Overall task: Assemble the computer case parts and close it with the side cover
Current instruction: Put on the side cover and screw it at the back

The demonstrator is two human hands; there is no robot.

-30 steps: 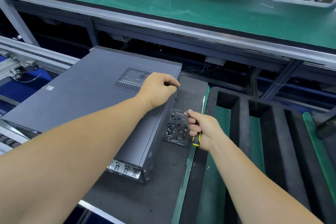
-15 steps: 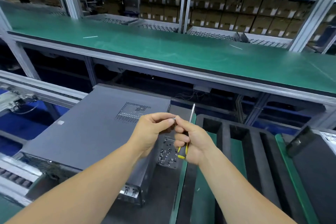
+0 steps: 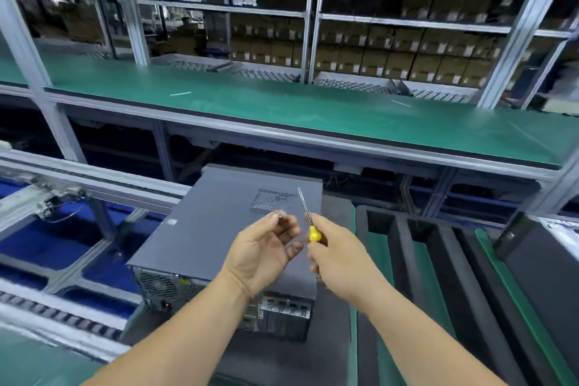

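Observation:
The grey computer case [image 3: 219, 222] lies flat on a dark mat, side cover on top with a perforated vent near its far right corner. Its rear panel with ports faces me. My left hand [image 3: 263, 255] hovers above the case, palm up, pinching a small silver screw [image 3: 279, 214] between fingertips. My right hand [image 3: 336, 255] grips a yellow-handled screwdriver [image 3: 305, 213], its shaft pointing up and away. Both hands are close together over the case's right side, not touching it.
Black foam trays with deep slots [image 3: 416, 260] sit right of the case on green matting. A dark case [image 3: 548, 273] stands at far right. A conveyor with rollers [image 3: 56, 316] runs on the left. A long green bench [image 3: 282, 106] spans behind, shelving with boxes beyond.
My left hand left the case edge and took the screw from my right fingers. Both hands rose and drew slightly apart. The view tilted upward, and the screw tray is now hidden.

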